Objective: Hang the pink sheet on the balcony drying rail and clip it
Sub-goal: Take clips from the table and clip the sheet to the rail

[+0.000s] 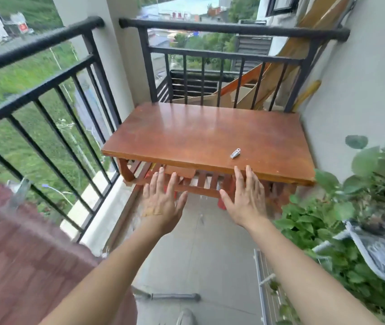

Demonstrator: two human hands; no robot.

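The pink sheet (20, 249) hangs over the black balcony rail (34, 44) at the lower left, blurred. A metal clip (19, 192) sits on its upper edge. A second metal clip (235, 153) lies on the wooden table (186, 134), near its front edge. My left hand (162, 202) and my right hand (245, 198) are stretched out side by side in front of the table, palms down, fingers spread, holding nothing. The right fingertips are just below the loose clip.
A black railing (222, 29) closes the far end behind the table. Potted green plants (341, 212) and a wire stand (264, 277) fill the right side. Planks and cardboard (245, 95) lean beyond the railing. Grey floor tiles (198, 249) run between.
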